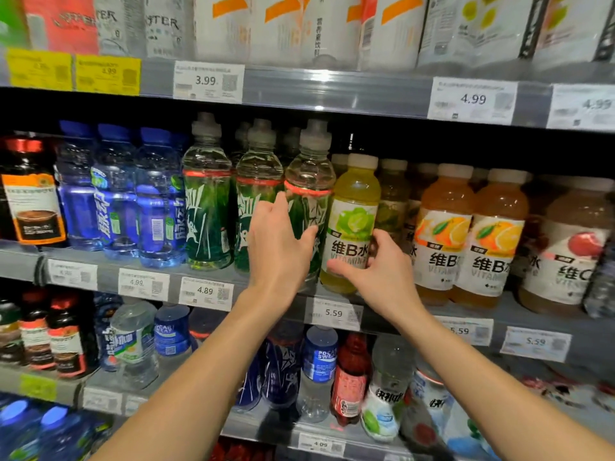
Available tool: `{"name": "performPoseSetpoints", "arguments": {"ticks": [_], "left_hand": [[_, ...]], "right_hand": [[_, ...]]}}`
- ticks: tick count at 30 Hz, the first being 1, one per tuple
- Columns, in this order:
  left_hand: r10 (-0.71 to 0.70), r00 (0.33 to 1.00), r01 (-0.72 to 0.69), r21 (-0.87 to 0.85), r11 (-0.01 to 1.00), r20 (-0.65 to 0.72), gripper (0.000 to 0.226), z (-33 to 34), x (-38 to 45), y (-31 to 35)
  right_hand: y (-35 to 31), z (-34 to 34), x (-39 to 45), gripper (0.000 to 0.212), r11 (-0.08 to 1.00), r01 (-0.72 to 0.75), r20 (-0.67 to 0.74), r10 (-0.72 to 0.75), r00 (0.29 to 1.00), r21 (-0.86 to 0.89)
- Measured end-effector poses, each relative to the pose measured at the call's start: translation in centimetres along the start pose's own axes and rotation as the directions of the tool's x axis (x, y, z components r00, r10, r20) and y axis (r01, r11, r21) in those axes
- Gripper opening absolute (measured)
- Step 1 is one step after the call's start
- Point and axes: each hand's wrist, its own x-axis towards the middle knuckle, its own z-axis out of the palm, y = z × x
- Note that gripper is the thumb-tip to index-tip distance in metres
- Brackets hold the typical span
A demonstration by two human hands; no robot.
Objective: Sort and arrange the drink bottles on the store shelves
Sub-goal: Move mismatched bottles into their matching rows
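Grey metal shelf [109, 261], middle tier, carries the full plastic drink bottles in upright rows; such bottles likely feel heavy for their size, stiff at the labelled waist and slick on bare plastic. My left hand [278, 247] lies with fingers straight against the green-labelled bottle [311, 201] at the shelf's front edge. My right hand [376, 271] curls round the label band of the lime bottle [354, 221] just beside it, probably the surest place to hold.
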Motion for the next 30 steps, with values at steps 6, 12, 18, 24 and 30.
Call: {"name": "performPoseSetpoints", "arguments": {"ticks": [6, 12, 18, 24, 30], "left_hand": [[-0.017, 0.999, 0.016, 0.034, 0.999, 0.044, 0.060, 0.3, 0.4, 0.5], [-0.007, 0.999, 0.004, 0.060, 0.998, 0.044, 0.065, 0.5, 0.0, 0.6], [0.028, 0.999, -0.029, 0.034, 0.999, 0.045, 0.076, 0.7, -1.1, 0.5], [0.160, 0.981, -0.156, 0.042, 0.987, -0.110, 0.059, 1.6, -5.0, 0.6], [0.405, 0.914, -0.405, -0.047, 0.913, -0.004, 0.030, 4.2, -8.0, 5.4]], "right_hand": [[0.2, -0.9, -0.5, 0.054, 0.998, 0.029, -0.075, -0.033, 0.997, -0.055], [0.8, -1.7, -0.6, 0.053, 0.998, 0.024, -0.053, -0.027, 0.998, -0.057], [0.8, -2.3, -1.7, 0.053, 0.995, 0.074, -0.008, -0.075, 0.997, -0.069], [2.1, -7.1, -4.7, 0.010, 0.959, 0.242, -0.300, -0.277, 0.913, -0.149], [6.4, -13.4, -4.7, 0.038, 0.988, 0.039, -0.482, -0.108, 0.869, -0.150]]}}
